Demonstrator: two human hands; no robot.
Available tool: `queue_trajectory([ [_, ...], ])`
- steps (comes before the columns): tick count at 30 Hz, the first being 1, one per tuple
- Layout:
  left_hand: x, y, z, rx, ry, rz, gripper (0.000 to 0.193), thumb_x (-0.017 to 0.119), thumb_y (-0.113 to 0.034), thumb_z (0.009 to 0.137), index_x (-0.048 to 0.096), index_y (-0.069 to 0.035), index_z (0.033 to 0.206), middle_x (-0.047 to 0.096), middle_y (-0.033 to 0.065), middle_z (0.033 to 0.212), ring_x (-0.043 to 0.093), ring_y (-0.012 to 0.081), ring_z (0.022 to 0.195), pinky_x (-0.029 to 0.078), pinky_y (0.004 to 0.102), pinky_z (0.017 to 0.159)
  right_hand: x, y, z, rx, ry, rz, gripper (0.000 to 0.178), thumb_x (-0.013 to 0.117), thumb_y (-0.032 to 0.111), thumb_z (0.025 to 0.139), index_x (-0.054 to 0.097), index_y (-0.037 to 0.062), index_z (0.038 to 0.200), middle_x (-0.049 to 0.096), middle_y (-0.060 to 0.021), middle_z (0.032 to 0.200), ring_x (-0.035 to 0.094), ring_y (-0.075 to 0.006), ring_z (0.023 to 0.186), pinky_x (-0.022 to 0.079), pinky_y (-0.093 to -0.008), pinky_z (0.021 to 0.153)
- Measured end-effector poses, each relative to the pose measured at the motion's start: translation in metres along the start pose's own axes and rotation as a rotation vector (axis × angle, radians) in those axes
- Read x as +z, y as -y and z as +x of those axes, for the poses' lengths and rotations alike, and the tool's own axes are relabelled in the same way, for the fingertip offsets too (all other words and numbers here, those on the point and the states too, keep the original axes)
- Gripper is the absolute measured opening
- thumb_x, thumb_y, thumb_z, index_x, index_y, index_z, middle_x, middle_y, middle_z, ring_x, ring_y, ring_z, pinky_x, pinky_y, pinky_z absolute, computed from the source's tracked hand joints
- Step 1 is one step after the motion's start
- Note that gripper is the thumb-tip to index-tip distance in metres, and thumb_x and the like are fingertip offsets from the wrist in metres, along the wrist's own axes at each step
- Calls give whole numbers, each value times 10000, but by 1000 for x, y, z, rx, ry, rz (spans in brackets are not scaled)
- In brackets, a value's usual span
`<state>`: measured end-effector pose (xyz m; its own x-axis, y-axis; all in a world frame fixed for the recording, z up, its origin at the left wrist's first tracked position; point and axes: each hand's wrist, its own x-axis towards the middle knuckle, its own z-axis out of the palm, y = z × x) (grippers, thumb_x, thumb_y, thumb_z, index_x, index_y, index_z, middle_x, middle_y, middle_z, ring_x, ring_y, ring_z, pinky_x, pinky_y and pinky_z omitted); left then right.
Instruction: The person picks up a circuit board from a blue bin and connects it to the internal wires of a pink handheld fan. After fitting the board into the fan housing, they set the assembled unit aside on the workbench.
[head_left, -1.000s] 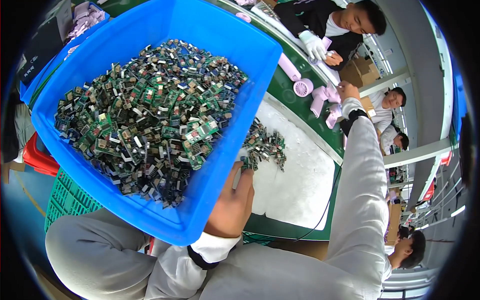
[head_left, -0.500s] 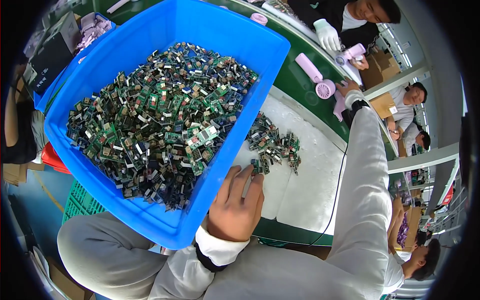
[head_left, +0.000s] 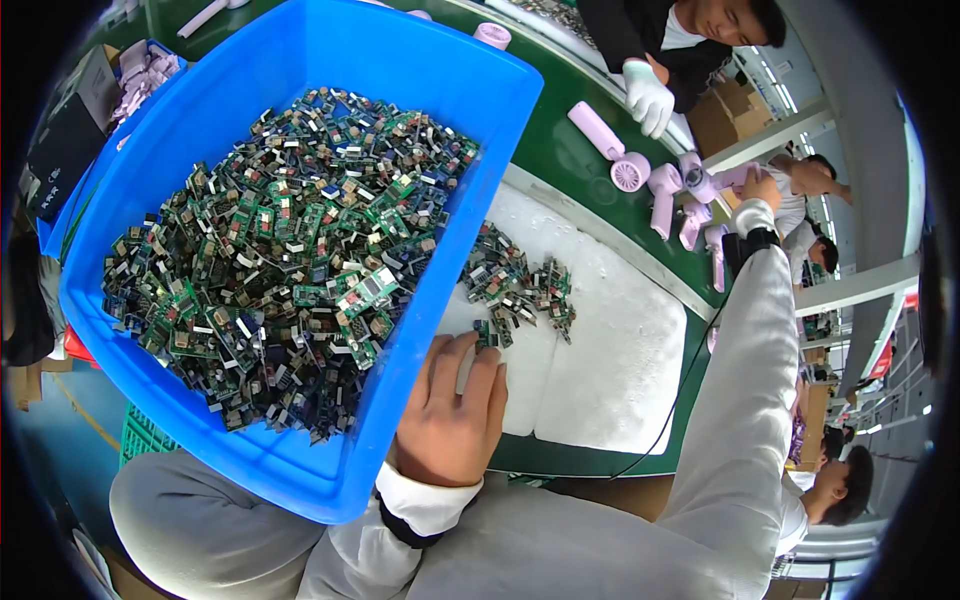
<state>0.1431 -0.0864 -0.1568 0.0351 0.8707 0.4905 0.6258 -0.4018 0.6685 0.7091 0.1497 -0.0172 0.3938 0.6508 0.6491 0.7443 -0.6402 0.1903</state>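
Note:
My left hand (head_left: 452, 412) rests beside the right wall of a big blue bin (head_left: 335, 480), fingers spread and a little bent, holding nothing visible. Its fingertips lie by a loose pile of small green circuit boards (head_left: 510, 285) on a white foam sheet (head_left: 610, 350). The bin is heaped with many more circuit boards (head_left: 290, 240). Far out to the right, my right hand (head_left: 757, 190) is closed around the handle of a pink handheld fan (head_left: 697, 177). Several other pink fans (head_left: 630, 172) lie close by on the green table; the right fingers are partly hidden.
A person wearing a white glove (head_left: 648, 98) sits across the green table (head_left: 560, 150). A black cable (head_left: 672, 400) runs over its right side. At left stand a dark box (head_left: 70, 140) and a bin of pink parts (head_left: 145, 75). Other people work at right.
My right hand has moved right and now grips a pink fan. More fans show near it on the table. The view has shifted slightly; my left hand stays by the bin.

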Motion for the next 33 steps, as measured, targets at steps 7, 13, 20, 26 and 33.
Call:
queue_trajectory([
  [7,2,11,-10,17,-5,-72,237,724,-40,778,656,-80,1001,668,72,1079,611,278,1010,443,424,892,-124,-85,-76,346,162,1290,235,592,204,988,634,-18,1054,697,-77,823,718,-186,732,614,-308,635],
  [13,2,5,-8,-17,-43,-158,301,692,-31,783,668,-67,1082,639,79,1017,598,290,962,445,422,893,-173,-77,-266,730,717,1586,142,557,110,979,640,2,1020,702,-96,835,712,-174,712,618,-260,633],
  [20,-5,3,-13,45,-12,-107,318,689,-42,795,685,-68,1112,615,77,1024,578,288,984,447,421,888,-251,39,-393,678,1031,1440,151,664,110,915,617,10,1018,685,-89,808,680,-160,673,554,-268,535],
  [26,2,7,-13,79,-52,-21,286,707,-62,801,694,-68,1087,611,72,1032,571,280,985,447,416,885,-272,84,-384,-156,865,806,180,767,106,849,662,35,977,587,-35,635,529,-83,538,419,-221,502],
  [33,1,4,-15,82,-65,-35,267,706,-57,797,692,-64,1064,626,81,1008,578,286,957,456,408,859,-258,95,-379,-439,688,960,273,788,57,815,737,66,1083,524,-21,616,442,-89,516,383,-246,504],
])
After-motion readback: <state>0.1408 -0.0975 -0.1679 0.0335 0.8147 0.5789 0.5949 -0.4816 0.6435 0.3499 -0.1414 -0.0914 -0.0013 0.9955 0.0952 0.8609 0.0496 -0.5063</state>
